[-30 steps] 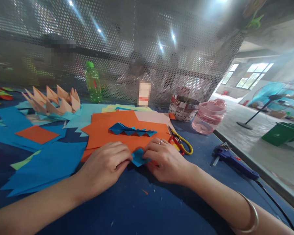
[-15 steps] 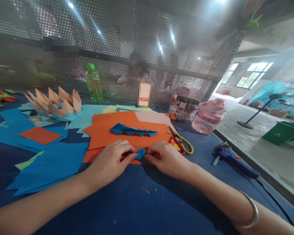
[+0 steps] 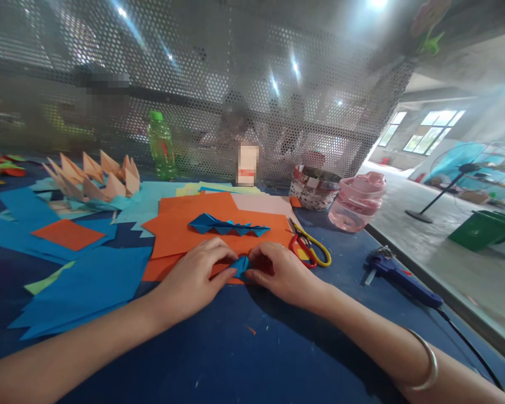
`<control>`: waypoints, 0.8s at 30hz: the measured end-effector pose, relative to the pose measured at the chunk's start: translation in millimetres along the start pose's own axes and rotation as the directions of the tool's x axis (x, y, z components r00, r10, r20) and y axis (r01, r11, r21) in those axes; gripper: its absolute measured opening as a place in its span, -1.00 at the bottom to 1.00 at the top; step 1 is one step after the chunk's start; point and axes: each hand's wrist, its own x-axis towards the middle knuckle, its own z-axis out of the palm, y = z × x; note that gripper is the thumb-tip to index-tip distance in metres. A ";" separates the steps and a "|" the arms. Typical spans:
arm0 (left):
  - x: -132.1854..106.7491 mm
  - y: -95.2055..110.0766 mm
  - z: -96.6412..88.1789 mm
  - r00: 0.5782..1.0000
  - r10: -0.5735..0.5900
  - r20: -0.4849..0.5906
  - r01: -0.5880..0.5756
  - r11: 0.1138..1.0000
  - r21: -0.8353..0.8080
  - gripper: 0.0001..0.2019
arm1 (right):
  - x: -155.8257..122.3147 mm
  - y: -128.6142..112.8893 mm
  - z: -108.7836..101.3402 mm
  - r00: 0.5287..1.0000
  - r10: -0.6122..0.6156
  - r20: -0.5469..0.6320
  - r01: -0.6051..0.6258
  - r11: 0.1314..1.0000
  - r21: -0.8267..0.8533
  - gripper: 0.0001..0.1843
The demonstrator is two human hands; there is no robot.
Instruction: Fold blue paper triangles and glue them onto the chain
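The left hand (image 3: pixel 193 272) pinches the left side of a small, folded piece of blue paper (image 3: pixel 241 267), and the right hand (image 3: pixel 284 273) pinches its right side. The piece lies directly between the fingertips, neither hand clearly nearer; its long axis is too covered to tell. Just beyond, a pleated, pointed strip of blue paper (image 3: pixel 227 226) runs left to right on flat orange paper sheets (image 3: pixel 180 224), above the dark blue tabletop (image 3: pixel 219 353).
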 end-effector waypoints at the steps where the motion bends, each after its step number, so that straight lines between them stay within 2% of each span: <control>1: -0.1 1.6 -1.2 1.000 -0.013 -0.002 0.013 0.999 -0.034 -0.86 | -0.1 -1.1 0.4 1.000 0.004 -0.001 -0.004 0.999 0.032 -0.87; 6: -3.4 6.9 -3.5 0.997 -0.069 0.026 0.072 0.983 -0.171 -0.87 | -1.3 -5.2 3.0 0.998 -0.035 -0.050 0.041 0.990 0.133 -0.86; 11: -8.4 1.2 -1.2 0.992 -0.125 -0.011 0.119 0.962 -0.247 -0.50 | -2.0 -2.5 5.4 0.965 -0.168 -0.202 0.183 0.982 0.056 -0.86; 16: -6.9 7.0 -9.1 0.996 -0.043 0.075 0.058 0.975 -0.213 -0.72 | -4.4 -3.5 5.4 0.923 -0.295 -0.248 0.295 0.955 -0.037 -0.89; 19: -6.6 14.2 -14.2 0.999 -0.015 0.051 0.023 0.987 -0.157 -0.70 | -5.6 -7.2 4.6 0.935 -0.263 -0.237 0.275 0.961 0.016 -0.89; 24: -9.6 16.0 -15.9 0.999 -0.005 0.049 0.012 0.989 -0.146 -0.69 | -4.1 -10.1 2.9 0.977 -0.117 -0.177 0.163 0.949 0.270 -0.90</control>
